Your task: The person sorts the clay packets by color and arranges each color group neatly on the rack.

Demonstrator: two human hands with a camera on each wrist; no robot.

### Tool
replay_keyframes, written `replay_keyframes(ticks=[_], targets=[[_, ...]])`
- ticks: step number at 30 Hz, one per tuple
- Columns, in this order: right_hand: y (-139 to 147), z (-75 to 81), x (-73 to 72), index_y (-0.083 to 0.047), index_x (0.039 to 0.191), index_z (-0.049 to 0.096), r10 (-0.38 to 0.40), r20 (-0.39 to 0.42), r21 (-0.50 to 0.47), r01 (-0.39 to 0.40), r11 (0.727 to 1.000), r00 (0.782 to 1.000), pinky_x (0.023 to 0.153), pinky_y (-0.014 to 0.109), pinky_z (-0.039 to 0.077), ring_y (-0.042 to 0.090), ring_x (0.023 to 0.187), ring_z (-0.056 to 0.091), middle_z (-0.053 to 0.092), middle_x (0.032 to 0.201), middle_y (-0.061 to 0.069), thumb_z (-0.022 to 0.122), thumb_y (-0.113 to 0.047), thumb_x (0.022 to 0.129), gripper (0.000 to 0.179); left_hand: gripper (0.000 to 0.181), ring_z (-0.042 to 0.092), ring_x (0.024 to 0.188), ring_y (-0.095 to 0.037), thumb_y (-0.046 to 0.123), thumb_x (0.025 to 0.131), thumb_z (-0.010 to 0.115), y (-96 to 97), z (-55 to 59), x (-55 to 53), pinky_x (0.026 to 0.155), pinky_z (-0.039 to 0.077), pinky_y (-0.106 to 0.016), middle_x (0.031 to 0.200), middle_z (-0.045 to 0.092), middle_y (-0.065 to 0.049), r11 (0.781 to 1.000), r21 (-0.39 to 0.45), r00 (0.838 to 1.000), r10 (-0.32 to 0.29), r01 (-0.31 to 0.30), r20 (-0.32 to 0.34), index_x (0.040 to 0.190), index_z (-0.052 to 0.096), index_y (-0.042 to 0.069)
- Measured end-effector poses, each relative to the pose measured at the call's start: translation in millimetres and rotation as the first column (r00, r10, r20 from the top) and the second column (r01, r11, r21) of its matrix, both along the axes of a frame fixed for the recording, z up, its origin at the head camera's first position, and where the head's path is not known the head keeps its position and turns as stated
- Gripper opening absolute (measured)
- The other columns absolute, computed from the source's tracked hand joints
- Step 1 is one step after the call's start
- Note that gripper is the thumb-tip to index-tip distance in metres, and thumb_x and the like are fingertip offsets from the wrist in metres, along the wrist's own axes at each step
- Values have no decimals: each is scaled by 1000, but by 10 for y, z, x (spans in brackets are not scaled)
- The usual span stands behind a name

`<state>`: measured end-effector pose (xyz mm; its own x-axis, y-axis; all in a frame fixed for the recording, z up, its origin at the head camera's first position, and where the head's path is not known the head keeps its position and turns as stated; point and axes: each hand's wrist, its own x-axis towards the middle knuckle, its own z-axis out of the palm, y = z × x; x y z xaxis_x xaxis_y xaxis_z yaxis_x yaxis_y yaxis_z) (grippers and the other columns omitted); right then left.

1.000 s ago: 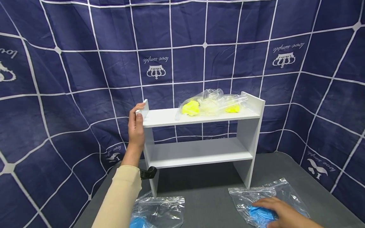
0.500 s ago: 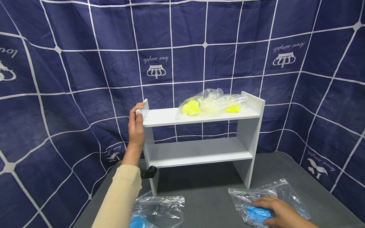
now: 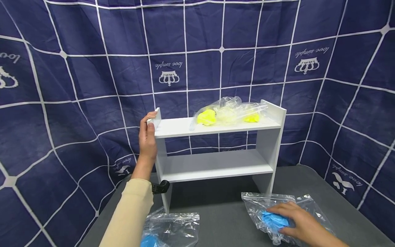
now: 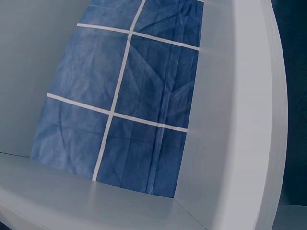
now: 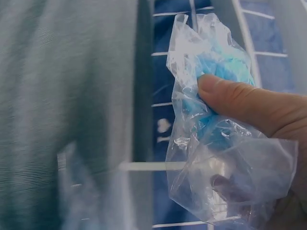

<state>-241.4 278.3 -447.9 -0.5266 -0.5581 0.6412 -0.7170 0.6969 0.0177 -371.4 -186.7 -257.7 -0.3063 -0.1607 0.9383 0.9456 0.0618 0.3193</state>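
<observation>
My left hand [image 3: 147, 139] grips the top of the left side panel of a white two-tier shelf [image 3: 216, 164]. In the left wrist view only the shelf boards [image 4: 249, 115] show, not the hand. At lower right my right hand [image 3: 300, 221] holds a clear zip bag [image 3: 254, 202] with crumpled blue material [image 3: 273, 219] inside. The right wrist view shows the thumb [image 5: 230, 93] pressing into the bag over the blue contents [image 5: 211, 127]; the other fingers are mostly hidden. Another clear bag [image 3: 314, 207] lies just behind and right of this hand.
Clear bags with yellow contents [image 3: 206, 117] lie on the shelf's top board. Near the shelf's left foot, a clear zip bag [image 3: 183, 226] with blue contents [image 3: 149, 241] rests on the dark grey table [image 3: 222, 219]. Navy grid-patterned cloth [image 3: 203, 68] hangs behind and beside.
My right hand has gripped the blue-filled bag and shifted it slightly up and left, off the other bag. The left hand and the shelf stay where they were.
</observation>
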Motion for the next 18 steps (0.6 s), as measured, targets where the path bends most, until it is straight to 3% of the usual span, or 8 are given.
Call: replay_keyframes(ticks=[5,9,13,18], targets=[[-102,313,109,-32,120,65,-91,2,-7,91,996,996,81,20,47,5,102,56,64,112,-19,87,-33,55,69,27,41,132,-27,7,101,35,14,6,12,113,29,-30,132,48,-24,1000,6,1000,-17,17,-9,116,42,-14],[-191,544,169,-35,122,64,-136,-20,-18,136,991,990,83,16,46,1,104,53,62,115,-21,87,-34,54,72,26,41,132,-26,6,101,34,17,7,11,113,29,-30,132,47,-25,1000,4,1000,-24,24,-12,116,42,-14],[-287,756,198,-36,124,62,-157,-26,-22,156,987,987,75,31,53,-1,106,50,62,117,-20,87,-32,55,74,27,41,132,-26,6,101,34,13,5,19,113,29,-30,132,48,-25,1000,9,1000,-26,26,-11,116,42,-14],[-417,981,160,-36,126,61,-171,-24,-42,170,985,985,78,33,52,2,108,50,61,119,-18,88,-30,57,75,27,41,132,-26,7,101,35,7,7,30,113,28,-30,131,48,-24,1000,7,1000,-15,15,-12,116,42,-14]])
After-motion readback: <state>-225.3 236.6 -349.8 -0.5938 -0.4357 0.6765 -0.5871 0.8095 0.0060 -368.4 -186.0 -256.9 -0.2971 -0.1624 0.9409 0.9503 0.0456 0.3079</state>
